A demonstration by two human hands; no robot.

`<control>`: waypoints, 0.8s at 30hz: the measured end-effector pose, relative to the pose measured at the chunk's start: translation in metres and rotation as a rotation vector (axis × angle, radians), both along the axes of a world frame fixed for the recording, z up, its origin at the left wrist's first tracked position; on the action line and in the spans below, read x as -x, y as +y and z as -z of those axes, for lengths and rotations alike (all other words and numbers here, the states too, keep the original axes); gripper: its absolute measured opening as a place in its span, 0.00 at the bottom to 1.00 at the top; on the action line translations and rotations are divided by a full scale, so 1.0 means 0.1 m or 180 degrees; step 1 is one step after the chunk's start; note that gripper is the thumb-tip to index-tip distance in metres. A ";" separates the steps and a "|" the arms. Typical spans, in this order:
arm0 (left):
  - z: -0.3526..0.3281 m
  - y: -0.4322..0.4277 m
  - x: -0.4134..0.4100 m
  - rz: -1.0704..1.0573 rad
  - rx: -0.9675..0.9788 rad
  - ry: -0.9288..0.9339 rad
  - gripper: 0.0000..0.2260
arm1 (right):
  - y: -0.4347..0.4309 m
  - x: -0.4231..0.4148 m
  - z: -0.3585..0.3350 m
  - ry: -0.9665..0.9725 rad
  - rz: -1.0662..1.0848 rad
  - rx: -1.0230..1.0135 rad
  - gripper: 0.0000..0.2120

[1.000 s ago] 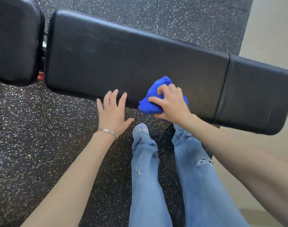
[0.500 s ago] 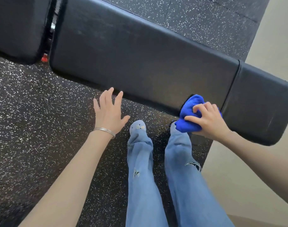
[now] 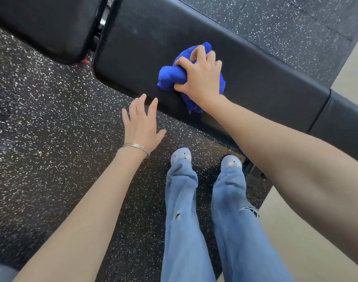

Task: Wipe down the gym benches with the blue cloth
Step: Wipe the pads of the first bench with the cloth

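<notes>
The right hand [image 3: 200,78] is gripping a bunched blue cloth [image 3: 170,76], fingers curled over it, and is pressing it onto the top of the long black bench pad [image 3: 133,47], toward the pad's near edge, with a tail of cloth hanging over that edge. The left hand [image 3: 142,124] is holding nothing, its fingers straight and spread, the tips reaching the pad's near edge (whether they are touching it cannot be told). A thin silver bracelet [image 3: 136,147] is sitting on the left wrist. A second black pad [image 3: 51,23] is lying just beside the first, at its left end. The person is standing on speckled black rubber flooring [image 3: 41,119] in light blue jeans [image 3: 184,220] and pale slippers [image 3: 181,156].
</notes>
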State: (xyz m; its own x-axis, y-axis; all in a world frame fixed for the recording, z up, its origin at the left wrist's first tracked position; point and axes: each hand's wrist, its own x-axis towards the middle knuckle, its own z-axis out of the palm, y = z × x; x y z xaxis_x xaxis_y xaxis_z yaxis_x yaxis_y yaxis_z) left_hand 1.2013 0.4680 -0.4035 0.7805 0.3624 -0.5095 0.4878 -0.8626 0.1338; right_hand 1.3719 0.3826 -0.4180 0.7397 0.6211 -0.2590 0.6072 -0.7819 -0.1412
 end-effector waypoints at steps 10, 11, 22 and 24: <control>-0.06 0.13 -0.02 -0.0061 0.0085 -0.0078 0.36 | -0.71 0.26 -0.06 -0.0017 -0.0680 -0.0378 0.16; -0.06 0.14 -0.04 -0.0076 0.0095 -0.0091 0.36 | -0.80 0.34 -0.05 -0.0050 -0.0609 -0.0394 0.16; 0.03 0.35 -0.18 -0.0067 -0.0041 -0.0240 0.34 | -0.60 0.38 0.04 -0.0210 -0.0234 -0.0529 0.16; 0.05 0.42 -0.20 -0.0062 -0.0078 -0.0256 0.34 | -0.47 0.31 0.04 -0.0221 -0.0230 -0.0528 0.16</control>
